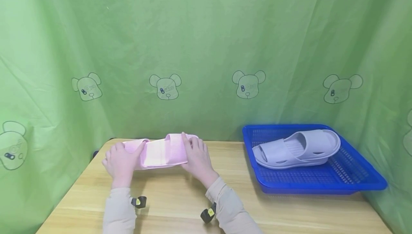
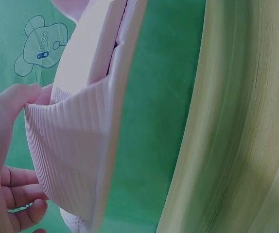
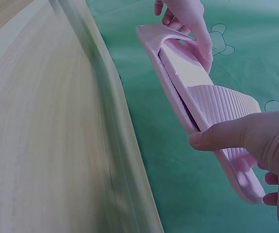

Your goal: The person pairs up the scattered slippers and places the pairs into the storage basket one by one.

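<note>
A pair of pink slippers [image 1: 156, 152], fitted together sole against sole with ribbed straps at opposite ends, is held up above the far edge of the table. My left hand [image 1: 120, 160] grips the left end; its thumb hooks the edge of the ribbed strap [image 2: 69, 150] in the left wrist view. At the other end my right hand [image 1: 199, 155] holds the second strap, and the right wrist view has its thumb [image 3: 217, 136] pressed along the side of the soles. Part of the fingers lies hidden behind the slippers.
On the right of the wooden table [image 1: 173, 198] stands a blue basket [image 1: 309, 184]. Light grey slippers [image 1: 280, 153] lie in it, one fitted into the other. A green curtain [image 1: 206, 48] with bear prints hangs behind the table and at both sides.
</note>
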Tool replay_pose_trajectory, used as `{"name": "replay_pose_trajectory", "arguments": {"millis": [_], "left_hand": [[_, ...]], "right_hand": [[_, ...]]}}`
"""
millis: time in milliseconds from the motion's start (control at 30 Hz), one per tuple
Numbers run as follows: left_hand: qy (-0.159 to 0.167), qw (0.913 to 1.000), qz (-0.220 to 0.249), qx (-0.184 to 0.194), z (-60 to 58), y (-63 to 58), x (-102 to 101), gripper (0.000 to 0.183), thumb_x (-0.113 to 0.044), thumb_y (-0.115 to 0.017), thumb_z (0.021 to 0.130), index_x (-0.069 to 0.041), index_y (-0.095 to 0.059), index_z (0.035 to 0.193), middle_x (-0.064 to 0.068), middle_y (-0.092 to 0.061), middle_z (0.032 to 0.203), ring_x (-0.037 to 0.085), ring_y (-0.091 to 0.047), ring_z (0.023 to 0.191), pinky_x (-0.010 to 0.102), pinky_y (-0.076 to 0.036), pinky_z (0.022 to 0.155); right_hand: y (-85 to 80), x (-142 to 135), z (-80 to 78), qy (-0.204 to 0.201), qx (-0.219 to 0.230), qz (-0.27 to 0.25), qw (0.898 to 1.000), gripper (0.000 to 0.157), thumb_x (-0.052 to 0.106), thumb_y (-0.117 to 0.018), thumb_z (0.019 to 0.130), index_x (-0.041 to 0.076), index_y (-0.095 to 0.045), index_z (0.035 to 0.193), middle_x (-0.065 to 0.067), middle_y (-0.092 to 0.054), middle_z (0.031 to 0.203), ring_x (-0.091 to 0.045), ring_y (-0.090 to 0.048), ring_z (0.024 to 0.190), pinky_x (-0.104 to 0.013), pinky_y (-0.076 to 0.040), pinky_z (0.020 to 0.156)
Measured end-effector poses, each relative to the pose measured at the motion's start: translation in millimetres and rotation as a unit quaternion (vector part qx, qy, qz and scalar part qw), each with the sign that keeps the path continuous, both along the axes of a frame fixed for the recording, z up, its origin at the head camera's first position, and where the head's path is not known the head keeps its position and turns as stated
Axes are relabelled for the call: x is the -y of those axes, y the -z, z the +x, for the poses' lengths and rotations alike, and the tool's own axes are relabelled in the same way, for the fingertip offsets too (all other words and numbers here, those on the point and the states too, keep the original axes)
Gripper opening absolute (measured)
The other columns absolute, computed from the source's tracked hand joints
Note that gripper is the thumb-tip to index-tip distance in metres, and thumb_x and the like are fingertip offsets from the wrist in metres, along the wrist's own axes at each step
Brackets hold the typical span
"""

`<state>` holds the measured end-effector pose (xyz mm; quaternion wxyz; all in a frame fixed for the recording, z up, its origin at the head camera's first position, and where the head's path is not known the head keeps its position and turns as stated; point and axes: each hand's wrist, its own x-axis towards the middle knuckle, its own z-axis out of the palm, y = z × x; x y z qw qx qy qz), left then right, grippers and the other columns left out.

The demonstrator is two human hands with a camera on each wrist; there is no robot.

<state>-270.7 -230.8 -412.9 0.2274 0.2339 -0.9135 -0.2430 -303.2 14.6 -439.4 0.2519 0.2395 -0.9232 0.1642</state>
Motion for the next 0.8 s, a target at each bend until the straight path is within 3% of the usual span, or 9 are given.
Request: {"name": "replay_pose_trajectory", "arguments": {"millis": [200, 367, 600, 800], "left_hand": [[0.012, 0.9998, -0.007, -0.016, 1.5, -2.0, -0.7, 0.099, -0.085, -0.054, 0.072, 0.0, -0.052, 0.122, 0.022, -0.057, 0.114, 0.039, -0.047, 0.103, 0.052, -0.035, 0.086], [0.018, 0.9993, -0.011, -0.032, 0.7, -1.4, -0.1, 0.093, -0.082, -0.057, 0.072, -0.001, -0.053, 0.117, 0.021, -0.057, 0.11, 0.038, -0.047, 0.101, 0.051, -0.034, 0.086], [0.024, 0.9982, -0.025, -0.05, -2.5, 3.6, 2.4, 0.086, -0.081, -0.06, 0.072, -0.004, -0.055, 0.11, 0.018, -0.056, 0.102, 0.037, -0.047, 0.098, 0.05, -0.034, 0.084], [0.028, 0.9976, -0.021, -0.06, -2.0, 4.9, 2.3, 0.085, -0.079, -0.062, 0.072, -0.004, -0.056, 0.111, 0.018, -0.057, 0.104, 0.037, -0.046, 0.098, 0.051, -0.033, 0.084]], "right_hand": [[-1.0, -0.2, 1.7, 0.002, 0.018, -0.018, 1.0, 0.115, 0.034, -0.091, 0.06, 0.014, -0.026, 0.154, -0.015, -0.043, 0.136, -0.032, -0.038, 0.128, -0.045, -0.039, 0.105], [-1.5, -1.5, 1.3, -0.004, 0.03, -0.015, 0.999, 0.122, 0.041, -0.091, 0.059, 0.017, -0.02, 0.156, -0.016, -0.022, 0.156, -0.036, -0.017, 0.146, -0.056, -0.022, 0.119], [-1.6, -3.5, 0.4, -0.019, 0.032, -0.001, 0.999, 0.128, 0.042, -0.092, 0.056, 0.017, -0.016, 0.156, -0.017, -0.014, 0.162, -0.036, -0.007, 0.151, -0.057, -0.012, 0.123], [-1.7, -3.7, 1.0, -0.026, 0.065, 0.01, 0.997, 0.129, 0.043, -0.091, 0.056, 0.017, -0.014, 0.156, -0.016, -0.011, 0.163, -0.034, -0.003, 0.152, -0.054, -0.007, 0.124]]}}
